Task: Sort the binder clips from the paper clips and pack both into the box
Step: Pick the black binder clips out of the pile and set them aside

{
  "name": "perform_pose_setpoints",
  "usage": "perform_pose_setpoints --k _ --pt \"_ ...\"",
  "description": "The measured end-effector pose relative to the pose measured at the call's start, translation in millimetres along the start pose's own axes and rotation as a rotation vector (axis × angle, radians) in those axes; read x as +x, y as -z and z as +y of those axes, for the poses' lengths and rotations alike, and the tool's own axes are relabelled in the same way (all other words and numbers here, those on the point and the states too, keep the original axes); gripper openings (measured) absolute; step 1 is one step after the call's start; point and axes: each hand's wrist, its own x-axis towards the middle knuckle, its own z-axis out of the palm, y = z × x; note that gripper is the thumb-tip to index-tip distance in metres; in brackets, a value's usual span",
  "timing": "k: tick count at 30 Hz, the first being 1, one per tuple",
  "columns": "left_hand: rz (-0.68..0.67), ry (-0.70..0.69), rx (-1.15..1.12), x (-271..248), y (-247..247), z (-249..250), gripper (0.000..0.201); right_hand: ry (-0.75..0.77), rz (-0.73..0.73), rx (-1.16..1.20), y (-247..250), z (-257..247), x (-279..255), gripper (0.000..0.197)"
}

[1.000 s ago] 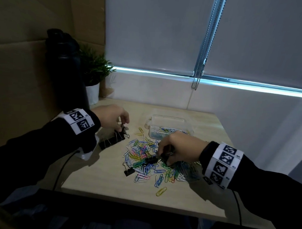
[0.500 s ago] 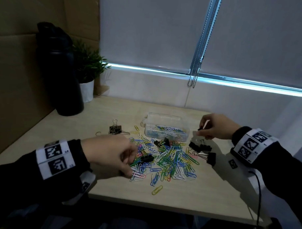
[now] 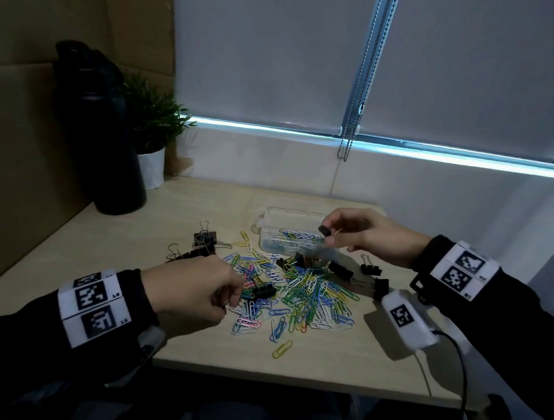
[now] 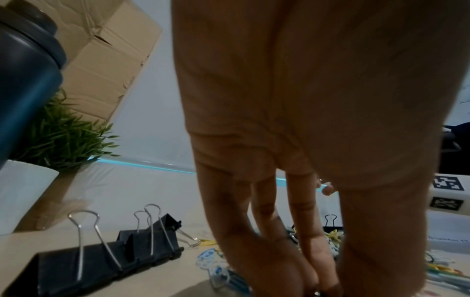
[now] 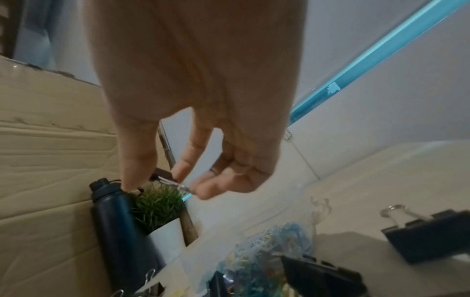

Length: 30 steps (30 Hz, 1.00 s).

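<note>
Right hand (image 3: 362, 234): I pinch a small black binder clip (image 3: 324, 230) over the box (image 3: 288, 215).
Left hand (image 3: 191, 288): my fingers curl at the pile; what they hold I cannot tell.
Paper clips (image 3: 298, 292): many colours, loose on the counter (image 3: 143, 236).

Dim room, drawn window blinds (image 3: 259, 58)

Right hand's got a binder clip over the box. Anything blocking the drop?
Nothing visible. The right hand pinches the binder clip just above the open box. No lid covers it; only paper clips lie inside.
</note>
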Motion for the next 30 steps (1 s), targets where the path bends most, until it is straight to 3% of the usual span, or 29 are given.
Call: perform_pose_setpoints --k 4,7,11,13,15,20,25,28,30 --pt "0.041 0.001 -0.112 -3 3 4 0.018 0.019 -0.050 0.238 0 -6 -1 0.018" --pt "0.077 -0.012 -0.264 -5 10 7 0.017 0.004 -0.151 0.175 2 -4 -2 0.018" --pt "0.133 -0.053 -0.324 -9 21 0 0.018 0.022 0.002 0.125 8 2 1 0.018" --pt "0.165 -0.069 -0.338 -11 24 -2 0.014 0.003 -0.081 0.102 10 4 1 0.031" --pt "0.173 -0.080 -0.365 -13 25 -3 0.012 0.003 -0.150 0.231 9 9 0 0.040" --pt "0.191 -0.051 -0.324 -18 24 -7 0.014 0.068 -0.206 0.454 5 8 -2 0.030" --pt "0.057 0.010 -0.291 -25 24 -13 0.018 0.087 -0.273 0.513 4 6 -4 0.036" --pt "-0.020 0.081 -0.245 -31 21 -21 0.017 0.069 -0.140 0.223 5 2 -2 0.038" --pt "-0.036 0.110 -0.188 -33 19 -26 0.016 0.053 0.041 0.138 11 2 2 0.023"
